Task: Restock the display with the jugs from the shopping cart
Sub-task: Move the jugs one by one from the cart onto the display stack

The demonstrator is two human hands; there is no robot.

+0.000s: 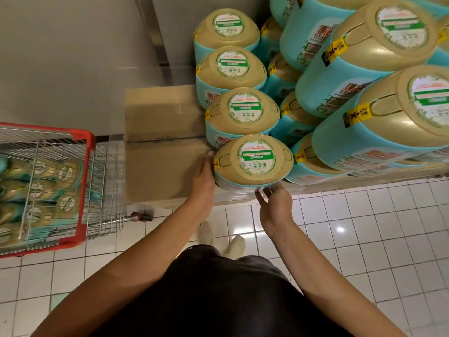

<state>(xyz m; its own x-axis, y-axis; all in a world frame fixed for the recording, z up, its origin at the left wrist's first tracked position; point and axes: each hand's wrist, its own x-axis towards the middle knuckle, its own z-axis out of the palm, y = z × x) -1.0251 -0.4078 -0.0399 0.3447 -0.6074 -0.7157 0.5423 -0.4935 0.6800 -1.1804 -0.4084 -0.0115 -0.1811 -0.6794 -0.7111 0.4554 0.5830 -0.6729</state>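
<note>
The front jug [254,160] stands at the front edge of the display [323,185], with your left hand [202,176] flat against its left side and your right hand [275,205] at its lower rim, fingers straight and gripping nothing. If it overhangs that edge, it may tip onto the floor [364,227] when you release it.

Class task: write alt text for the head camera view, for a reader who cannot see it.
The left hand and right hand touch the nearest gold-lidded turquoise jug in a display row. More jugs sit in the red shopping cart at left.
</note>
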